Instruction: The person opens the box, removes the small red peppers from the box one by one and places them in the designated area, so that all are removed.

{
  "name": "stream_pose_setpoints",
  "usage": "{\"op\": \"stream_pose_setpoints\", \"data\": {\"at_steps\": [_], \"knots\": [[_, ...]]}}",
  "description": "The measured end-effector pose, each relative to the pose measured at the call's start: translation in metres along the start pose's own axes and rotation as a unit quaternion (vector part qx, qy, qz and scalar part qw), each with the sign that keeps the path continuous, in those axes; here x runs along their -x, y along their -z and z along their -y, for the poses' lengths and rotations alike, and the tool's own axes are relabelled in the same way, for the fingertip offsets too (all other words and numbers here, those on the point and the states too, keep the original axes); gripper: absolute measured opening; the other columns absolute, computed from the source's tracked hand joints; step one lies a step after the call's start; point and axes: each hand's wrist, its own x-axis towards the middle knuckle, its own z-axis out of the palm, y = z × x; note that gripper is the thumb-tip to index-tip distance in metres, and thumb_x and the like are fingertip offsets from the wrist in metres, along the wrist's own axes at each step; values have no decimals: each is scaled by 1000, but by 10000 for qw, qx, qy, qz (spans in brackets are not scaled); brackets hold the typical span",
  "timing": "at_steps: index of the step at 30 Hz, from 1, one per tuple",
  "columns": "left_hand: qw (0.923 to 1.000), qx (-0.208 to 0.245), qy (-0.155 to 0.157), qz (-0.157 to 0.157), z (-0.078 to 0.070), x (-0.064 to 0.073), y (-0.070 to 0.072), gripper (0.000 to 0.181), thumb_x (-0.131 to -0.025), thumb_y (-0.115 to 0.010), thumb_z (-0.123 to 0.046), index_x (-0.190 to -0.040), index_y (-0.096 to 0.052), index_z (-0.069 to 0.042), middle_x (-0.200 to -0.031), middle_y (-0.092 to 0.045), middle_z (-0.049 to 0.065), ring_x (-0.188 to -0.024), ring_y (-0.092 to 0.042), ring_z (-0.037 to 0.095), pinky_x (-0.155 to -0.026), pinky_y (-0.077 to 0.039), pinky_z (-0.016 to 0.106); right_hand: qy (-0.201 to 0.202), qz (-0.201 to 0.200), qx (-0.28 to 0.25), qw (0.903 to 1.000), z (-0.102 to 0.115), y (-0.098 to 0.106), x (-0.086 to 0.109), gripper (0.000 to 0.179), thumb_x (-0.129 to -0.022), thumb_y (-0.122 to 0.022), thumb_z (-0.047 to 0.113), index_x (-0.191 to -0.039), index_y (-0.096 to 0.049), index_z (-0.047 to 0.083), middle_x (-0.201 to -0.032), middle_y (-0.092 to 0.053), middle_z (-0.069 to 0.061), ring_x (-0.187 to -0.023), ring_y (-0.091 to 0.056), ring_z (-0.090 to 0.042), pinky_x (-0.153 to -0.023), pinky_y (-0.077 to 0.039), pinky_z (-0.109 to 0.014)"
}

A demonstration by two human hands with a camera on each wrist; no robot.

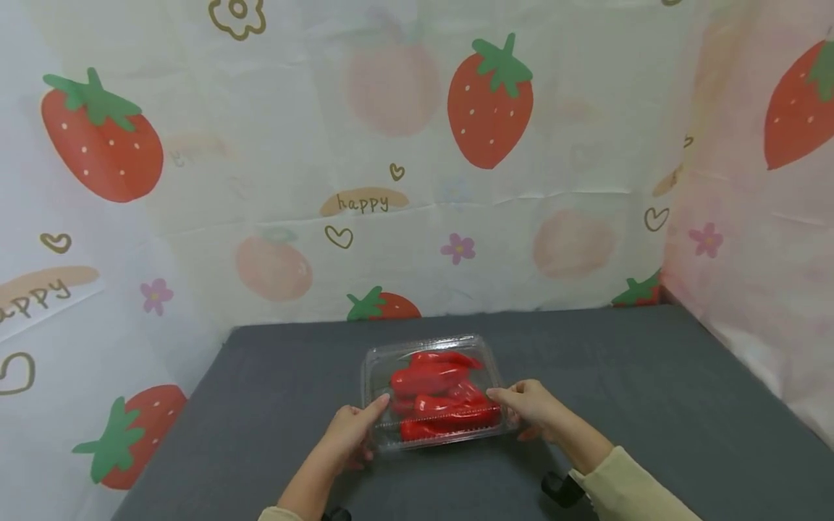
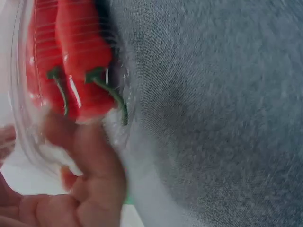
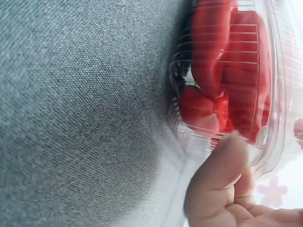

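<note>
A clear plastic clamshell box with several red peppers inside is at the middle of the grey tabletop. My left hand grips its near left corner, thumb on top and other fingers lower down. At the near right corner my right hand holds it in the same way. Green stems on the peppers show through the wall in the left wrist view. In the right wrist view, thumb and fingers pinch the box's rim. Whether the box's underside touches the cloth, I cannot tell.
Dark grey cloth covers the table on all sides of the box. A pale curtain printed with strawberries hangs along the back and both sides. Black straps sit at the wrists, by pale yellow sleeves.
</note>
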Motion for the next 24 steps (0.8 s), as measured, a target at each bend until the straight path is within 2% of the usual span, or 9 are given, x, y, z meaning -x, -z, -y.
{"op": "stream_pose_setpoints", "data": {"at_steps": [3, 6, 10, 13, 18, 24], "knots": [[9997, 123, -110, -184, 0, 1, -4, 52, -93, -55, -57, -76, -43, -10, -52, -40, 0, -41, -45, 11, -40, -42, 26, -50, 96, -137, 9998, -1, 1, 0, 35, -94, -63, 36, -92, -57, 2, -64, -46, -2, -56, -44, -12, -50, -48, -31], [9990, 237, -132, -363, 0, 1, -6, 52, -93, -55, -56, -88, -42, -6, -59, -43, 2, -41, -43, 11, -38, -39, 24, -71, 419, -341, 9985, -3, 5, -1, 39, -94, -63, 36, -102, -55, -1, -70, -48, -3, -60, -44, -12, -52, -46, -28], [9977, 318, -172, -571, 0, -2, -6, 51, -93, -56, -53, -90, -42, -5, -62, -44, 4, -41, -42, 10, -38, -38, 23, 41, 945, -651, 9934, -8, 12, 0, 48, -91, -69, 21, -122, -44, -6, -95, -52, -9, -73, -48, -16, -60, -41, -31], [9970, 317, -176, -687, -1, -5, -5, 50, -93, -58, -52, -89, -43, -4, -61, -44, 4, -40, -44, 11, -37, -38, 23, 207, 1092, -894, 9898, -12, 12, 2, 58, -87, -72, 8, -129, -36, -7, -102, -53, -12, -75, -51, -17, -62, -40, -31], [9969, 325, -21, -717, -1, -11, -4, 52, -91, -59, -53, -91, -45, -3, -64, -46, 7, -40, -47, 12, -37, -41, 25, 374, 927, -1090, 9890, -16, 6, 4, 42, -85, -71, 0, -117, -44, -6, -83, -56, -6, -68, -57, -12, -60, -45, -28], [9976, 313, 47, -622, -1, -14, -3, 55, -91, -58, -56, -91, -47, -2, -64, -46, 6, -41, -48, 12, -38, -41, 25, 430, 988, -1050, 9886, -17, 9, 4, 19, -86, -70, -1, -91, -52, 4, -79, -60, -2, -71, -60, -11, -63, -48, -28]]}}
